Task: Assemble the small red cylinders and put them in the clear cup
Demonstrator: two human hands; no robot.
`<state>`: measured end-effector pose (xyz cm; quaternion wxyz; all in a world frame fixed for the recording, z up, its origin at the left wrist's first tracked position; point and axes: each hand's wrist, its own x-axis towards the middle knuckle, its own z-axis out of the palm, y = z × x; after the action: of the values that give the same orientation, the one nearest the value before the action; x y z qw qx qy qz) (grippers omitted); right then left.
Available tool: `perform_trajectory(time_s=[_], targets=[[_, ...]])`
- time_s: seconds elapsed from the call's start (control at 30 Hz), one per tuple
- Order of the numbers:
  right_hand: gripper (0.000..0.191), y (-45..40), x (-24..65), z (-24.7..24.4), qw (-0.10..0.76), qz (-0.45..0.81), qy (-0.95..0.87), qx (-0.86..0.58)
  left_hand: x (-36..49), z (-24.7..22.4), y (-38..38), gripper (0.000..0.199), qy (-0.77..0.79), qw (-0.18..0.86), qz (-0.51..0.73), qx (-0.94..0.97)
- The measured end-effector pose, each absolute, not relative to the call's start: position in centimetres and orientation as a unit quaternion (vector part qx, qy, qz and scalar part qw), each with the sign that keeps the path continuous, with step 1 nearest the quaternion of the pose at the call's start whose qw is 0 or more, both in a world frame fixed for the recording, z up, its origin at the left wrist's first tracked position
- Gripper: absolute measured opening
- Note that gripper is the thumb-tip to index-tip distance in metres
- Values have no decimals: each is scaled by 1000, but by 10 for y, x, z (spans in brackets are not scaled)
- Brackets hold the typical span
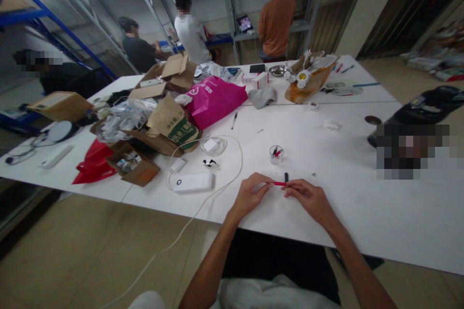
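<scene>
My left hand [253, 193] and my right hand [309, 198] meet over the front part of the white table. Between their fingertips runs a short, slim red stick [280, 183], pinched at its left end by the left hand and at its right end by the right. Its exact kind is too small to tell. A small black piece [286, 176] stands out just above the right fingertips; whether it joins the red stick I cannot tell. Just beyond the hands, a small clear cup [276, 154] holds red and black pieces.
A white power bank [194, 182] with a looping white cable [242, 154] lies to the left. Farther left are an open cardboard box [139, 174], a pink bag [217, 101] and a red bag [94, 161]. A person [435, 106] leans at the table's right; others sit behind.
</scene>
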<state>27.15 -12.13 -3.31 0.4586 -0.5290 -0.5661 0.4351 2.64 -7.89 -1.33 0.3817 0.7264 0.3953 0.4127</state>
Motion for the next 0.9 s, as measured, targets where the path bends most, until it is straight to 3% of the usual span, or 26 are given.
perform_trajectory(time_s=[0.67,0.9], targets=[[21,-119,273,-25,443,354,-654,-500,25,-13,-77,20,388,393,397,733],[25,-119,275,-38,442,323,-676,-494,26,-18,-77,20,383,394,397,735]])
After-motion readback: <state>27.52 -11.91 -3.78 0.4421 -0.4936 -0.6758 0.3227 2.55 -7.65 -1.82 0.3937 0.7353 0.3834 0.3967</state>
